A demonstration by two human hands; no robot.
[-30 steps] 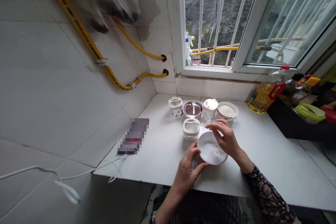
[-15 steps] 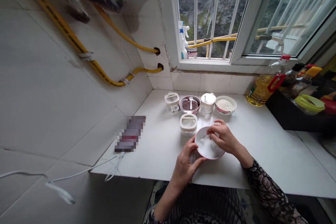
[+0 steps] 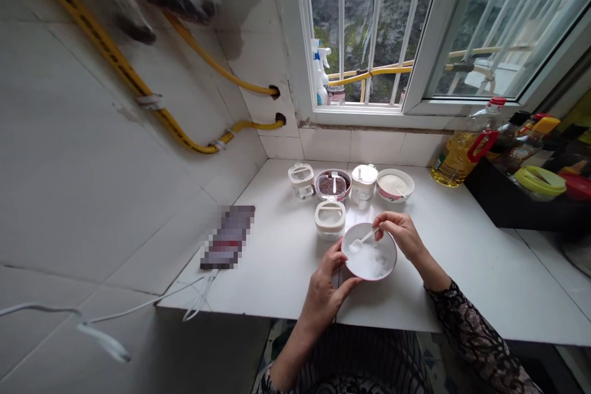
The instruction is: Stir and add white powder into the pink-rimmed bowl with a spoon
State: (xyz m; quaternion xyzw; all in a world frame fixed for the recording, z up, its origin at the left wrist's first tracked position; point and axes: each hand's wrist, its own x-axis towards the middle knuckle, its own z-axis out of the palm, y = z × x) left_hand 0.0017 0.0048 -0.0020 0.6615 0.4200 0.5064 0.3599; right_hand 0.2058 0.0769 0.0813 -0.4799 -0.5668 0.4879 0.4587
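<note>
My left hand (image 3: 329,286) grips the near left rim of a white bowl (image 3: 368,279) with a pink edge, which holds a white powder (image 3: 372,260) and is tilted slightly toward me. My right hand (image 3: 401,235) pinches the handle of a small white spoon (image 3: 366,238) at the bowl's right side, with the spoon's tip in the powder. A white-lidded square canister (image 3: 330,220) stands just behind the bowl, apart from both hands.
Behind it stand a small lidded jar (image 3: 301,180), a dish of dark red food (image 3: 331,185), a white-capped jar (image 3: 364,181) and a bowl of white contents (image 3: 395,184). A cooking oil bottle (image 3: 458,157) and a black tray of bottles (image 3: 508,203) stand at right; a pixelated object (image 3: 228,237) lies left.
My right hand has drawn back toward the bowl's right rim, and the spoon now shows clearly in the powder. The view has shifted slightly.
</note>
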